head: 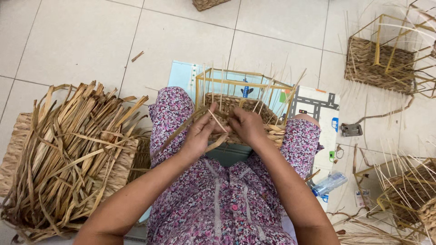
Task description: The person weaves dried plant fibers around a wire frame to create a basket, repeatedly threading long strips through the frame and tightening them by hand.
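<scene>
Big heap of dried straw strips [68,154] fills the woven tray [13,149] on the left. On the lap, the half-woven basket [240,106] with its yellow frame holds nothing, stakes sticking up. Left hand [200,134] pinches a straw strand [181,129] at the rim; right hand [245,124] is curled tight on the weave beside it.
</scene>
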